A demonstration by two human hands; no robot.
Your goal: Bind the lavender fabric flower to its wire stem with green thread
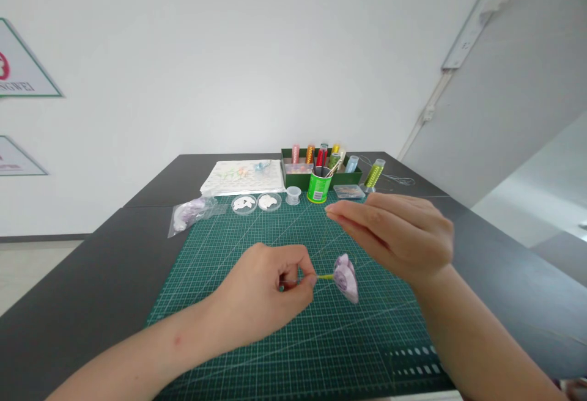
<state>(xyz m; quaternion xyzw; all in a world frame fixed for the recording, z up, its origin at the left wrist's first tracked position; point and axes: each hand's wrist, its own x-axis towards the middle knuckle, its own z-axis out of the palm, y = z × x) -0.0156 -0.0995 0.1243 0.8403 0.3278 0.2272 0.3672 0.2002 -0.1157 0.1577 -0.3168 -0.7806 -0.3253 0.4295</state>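
My left hand (270, 288) pinches the thin green stem of a pale purple fabric flower (345, 279) between thumb and index finger. The flower head points right, above the green cutting mat (220, 352). Higher and to the right, my right hand (398, 230) is raised with its thumb and fingers pressed together. Whatever its fingertips may hold is too small to make out. The two hands are apart, and the flower lies below my right hand.
Two shallow dishes (244, 204) of white pieces, a small clear cup (293, 195) and a green can (319, 186) of tools line the mat's far edge. Behind are a dark green box (298, 181) of thread spools and a white pad (220, 178). A plastic bag (188, 214) lies left.
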